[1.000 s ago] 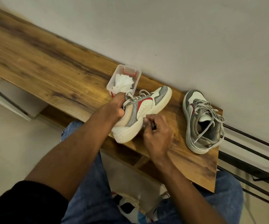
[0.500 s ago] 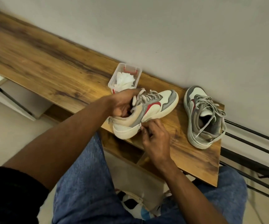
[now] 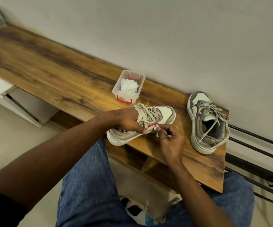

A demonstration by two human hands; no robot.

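A cream, grey and red sneaker (image 3: 165, 113) stands on the wooden tabletop (image 3: 50, 71) near its front edge, toe pointing right. My left hand (image 3: 127, 122) grips it at the collar and laces, thumb reaching down its near side. My right hand (image 3: 170, 141) is at the shoe's near side by the red stripe, with fingers curled and pinching a small white piece against the shoe. I cannot tell what the piece is. The matching sneaker (image 3: 204, 122) lies apart at the right end of the table, with its laces loose.
A clear plastic box with red clips (image 3: 120, 80) holds crumpled white tissue (image 3: 129, 88) just behind the held shoe. The wall runs close behind the table. Black metal rails (image 3: 255, 151) extend to the right. My jeans-clad knees are under the table's front edge.
The held sneaker has turned from lying on its side to standing more upright. My left hand moved onto its collar and laces. My right hand shifted up to the red stripe.
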